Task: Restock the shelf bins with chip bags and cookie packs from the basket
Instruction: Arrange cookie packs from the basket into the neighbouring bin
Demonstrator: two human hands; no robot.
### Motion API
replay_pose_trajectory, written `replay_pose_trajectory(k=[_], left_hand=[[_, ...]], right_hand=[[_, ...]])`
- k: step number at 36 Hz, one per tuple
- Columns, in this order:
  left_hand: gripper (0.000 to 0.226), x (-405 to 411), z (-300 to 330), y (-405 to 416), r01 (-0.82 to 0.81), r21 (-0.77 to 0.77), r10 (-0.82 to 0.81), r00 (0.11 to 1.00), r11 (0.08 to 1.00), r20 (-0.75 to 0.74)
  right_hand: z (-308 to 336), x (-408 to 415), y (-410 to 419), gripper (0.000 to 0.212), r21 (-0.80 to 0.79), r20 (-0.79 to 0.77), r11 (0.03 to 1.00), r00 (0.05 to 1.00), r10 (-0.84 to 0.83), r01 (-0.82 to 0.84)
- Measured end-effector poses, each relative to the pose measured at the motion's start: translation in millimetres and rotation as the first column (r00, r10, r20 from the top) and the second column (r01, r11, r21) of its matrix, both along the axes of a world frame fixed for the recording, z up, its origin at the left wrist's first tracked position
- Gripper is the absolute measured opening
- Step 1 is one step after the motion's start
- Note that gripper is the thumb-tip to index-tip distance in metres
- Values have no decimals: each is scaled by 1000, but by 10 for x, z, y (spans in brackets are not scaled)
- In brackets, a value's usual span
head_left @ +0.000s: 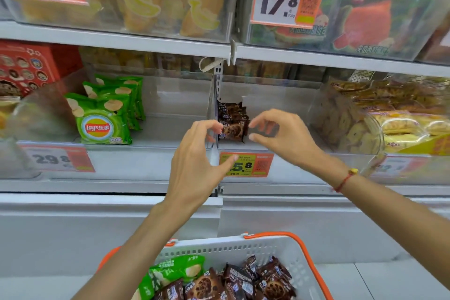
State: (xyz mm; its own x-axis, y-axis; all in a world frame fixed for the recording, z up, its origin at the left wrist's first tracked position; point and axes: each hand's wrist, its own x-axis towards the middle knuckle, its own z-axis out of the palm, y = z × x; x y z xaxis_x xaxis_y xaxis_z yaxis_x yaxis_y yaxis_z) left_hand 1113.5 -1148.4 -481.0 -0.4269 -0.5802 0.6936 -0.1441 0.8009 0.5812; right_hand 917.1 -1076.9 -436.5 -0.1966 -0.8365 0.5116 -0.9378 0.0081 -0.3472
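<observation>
Nearest, the white basket (280, 248) with orange handles sits at the bottom of the view. It holds brown chocolate cookie packs (246, 280) and at least one green chip bag (175, 273) at its left side. Stock remains to be shelved.

Above the basket, both forearms reach up to the shelf. The left hand (197, 158) has its fingers loosely curled at the clear divider (213, 114) between two bins; its thumb lies over the orange price tag (246, 164). It holds nothing that I can see. The right hand (280, 134) is curled, thumb and forefinger set apart just beside the shelved cookie packs (232, 120). Whether it touches the front pack cannot be told; it appears released, not gripping. A red cord bracelet (344, 180) is on that wrist.

Farther in, the cookie bin (280, 95) holds only that short stack, at its left wall. The bin to the left holds a row of green Lay's chip bags (104, 114) at its left side. Yellow biscuit packs (389, 117) fill the bin at right.

Judgement: step in hand is placing or squaring cookie packs in the bin. Next move calls for both hands going down to the basket for more packs, sorted by bin.
</observation>
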Motion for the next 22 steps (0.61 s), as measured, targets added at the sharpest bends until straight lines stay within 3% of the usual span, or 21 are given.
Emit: replay_pose_trajectory(k=[4, 7, 10, 13, 17, 22], left_hand=[[26, 67, 16, 133, 4, -14, -2, 995, 1000, 98], [16, 106, -83, 159, 14, 134, -60, 937, 991, 343], [19, 138, -295, 149, 40, 215, -169, 759, 976, 628], [30, 175, -579, 170, 65, 226, -224, 550, 972, 805], [37, 232, -1016, 264, 125, 226, -256, 327, 966, 910], [39, 330, -1613, 412, 202, 308, -333, 106, 930, 937]], right_hand=[[-209, 201, 482, 15, 22, 40, 998, 998, 50, -51], [-508, 248, 692, 14, 182, 94, 982, 995, 27, -44], [-822, 241, 770, 15, 452, 103, 891, 995, -20, -28], [-1116, 248, 761, 18, 689, 102, 722, 995, -15, -59], [-1528, 340, 708, 26, 854, 116, 511, 993, -4, -98], [-2167, 481, 669, 29, 909, 139, 395, 990, 12, -133]])
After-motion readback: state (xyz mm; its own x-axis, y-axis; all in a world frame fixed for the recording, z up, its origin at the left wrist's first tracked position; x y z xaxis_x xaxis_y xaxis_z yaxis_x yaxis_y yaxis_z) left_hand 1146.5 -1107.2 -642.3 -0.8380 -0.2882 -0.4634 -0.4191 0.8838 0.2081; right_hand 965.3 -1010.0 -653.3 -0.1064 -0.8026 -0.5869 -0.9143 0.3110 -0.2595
